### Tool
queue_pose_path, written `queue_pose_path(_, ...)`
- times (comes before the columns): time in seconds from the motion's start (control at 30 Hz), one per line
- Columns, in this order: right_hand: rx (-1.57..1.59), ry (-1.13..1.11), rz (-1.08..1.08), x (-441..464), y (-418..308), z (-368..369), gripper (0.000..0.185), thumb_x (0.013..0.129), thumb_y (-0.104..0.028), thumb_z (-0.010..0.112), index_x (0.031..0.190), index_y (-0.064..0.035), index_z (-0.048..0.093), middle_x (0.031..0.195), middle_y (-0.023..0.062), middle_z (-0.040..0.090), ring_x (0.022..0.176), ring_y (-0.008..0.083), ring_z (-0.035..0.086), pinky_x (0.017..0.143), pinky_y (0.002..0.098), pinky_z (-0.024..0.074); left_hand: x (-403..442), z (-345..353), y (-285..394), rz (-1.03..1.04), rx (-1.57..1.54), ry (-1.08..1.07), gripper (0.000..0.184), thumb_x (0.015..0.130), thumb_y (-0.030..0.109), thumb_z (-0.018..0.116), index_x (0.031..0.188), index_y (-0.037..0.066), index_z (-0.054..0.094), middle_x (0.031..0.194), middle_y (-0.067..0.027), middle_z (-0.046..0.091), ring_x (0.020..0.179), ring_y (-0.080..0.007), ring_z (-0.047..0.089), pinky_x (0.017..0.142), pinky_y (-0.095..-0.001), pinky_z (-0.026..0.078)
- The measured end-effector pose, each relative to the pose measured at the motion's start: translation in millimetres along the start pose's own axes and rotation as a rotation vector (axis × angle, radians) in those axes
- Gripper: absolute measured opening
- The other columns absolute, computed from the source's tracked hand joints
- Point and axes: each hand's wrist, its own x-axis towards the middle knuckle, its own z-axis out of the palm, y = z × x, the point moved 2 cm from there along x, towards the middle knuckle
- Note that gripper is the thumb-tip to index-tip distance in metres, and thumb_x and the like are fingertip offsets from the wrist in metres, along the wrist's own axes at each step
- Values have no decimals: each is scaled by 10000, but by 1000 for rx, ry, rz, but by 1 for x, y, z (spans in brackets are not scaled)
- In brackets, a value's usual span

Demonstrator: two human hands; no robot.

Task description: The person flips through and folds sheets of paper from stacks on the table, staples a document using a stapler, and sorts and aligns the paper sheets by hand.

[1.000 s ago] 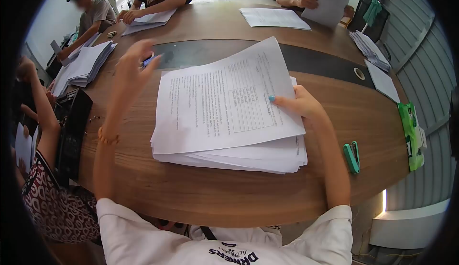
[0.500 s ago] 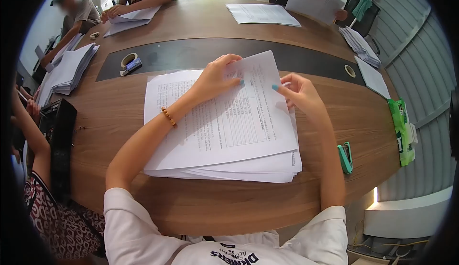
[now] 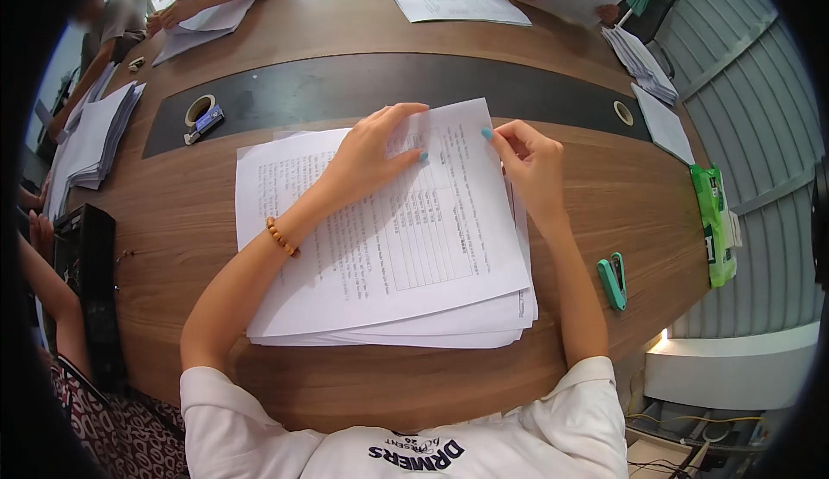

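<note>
A stack of printed sheets (image 3: 389,336) lies on the table before me, its top printed sheet (image 3: 414,254) turned at a slight angle to those below. My left hand (image 3: 376,151) rests on the upper part of that sheet, fingers stretched toward the top edge and thumb spread away. At the right edge, near the upper corner, my right hand (image 3: 531,168) pinches the top sheet, thumb over it and fingers curled at the side. A green stapler (image 3: 612,282) sits on the table to the right of my right forearm.
Beyond the stack are a tape roll (image 3: 200,109) and a blue-and-white box (image 3: 205,123). Another tape roll (image 3: 623,113) lies right. Paper piles (image 3: 104,138) line both sides. A black box (image 3: 91,289) stands left, a green packet (image 3: 713,224) right. Other people handle papers across the table.
My right hand has closed in on the sheet's right edge, and the sheet's upper corner has come down a little. My left hand has stayed on the page. The view has shifted slightly.
</note>
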Motion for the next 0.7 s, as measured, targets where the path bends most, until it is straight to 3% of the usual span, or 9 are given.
queue_pose_path(0.07, -170, 63, -238, -1, -5, -1, 79, 739, -84, 625, 731, -9, 600, 640, 78, 606, 528, 142, 576, 477, 231, 443, -1, -2, 4, -18, 8, -3, 446, 706, 78, 620, 1130, 64, 483, 1094, -113, 549, 1064, -260, 498, 906, -347, 395)
queue_pose_path(0.3, -279, 104, -247, -1, -2, 1, 114, 714, -99, 655, 795, -40, 602, 729, 76, 611, 591, 176, 593, 511, 258, 465, -4, -2, -1, 20, 4, 61, 457, 670, 27, 649, 1105, 74, 519, 1046, -98, 586, 999, -230, 546, 881, -305, 412)
queue_pose_path(0.4, -225, 253, -431, 8, -5, -1, 169, 687, -120, 686, 809, -39, 603, 744, 62, 611, 672, 168, 595, 558, 269, 474, -4, -5, 6, -7, -34, 49, 455, 667, 24, 654, 1100, 82, 526, 1066, -100, 578, 1004, -225, 543, 883, -299, 411)
queue_pose_path(0.5, -43, 52, -307, 14, 9, -2, 225, 657, -135, 715, 834, -41, 614, 754, 49, 609, 722, 146, 581, 576, 254, 462, -3, -5, 9, -15, -26, 67, 442, 678, 51, 655, 1100, 74, 524, 1070, -122, 569, 988, -233, 550, 858, -307, 430)
queue_pose_path(0.7, 64, -130, 60, 27, 22, 8, 213, 668, -130, 703, 853, -45, 641, 690, 25, 611, 577, 94, 529, 507, 200, 407, -3, -2, -1, 28, 46, 87, 465, 686, 83, 662, 1120, 44, 500, 1092, -124, 555, 1004, -224, 540, 854, -312, 432)
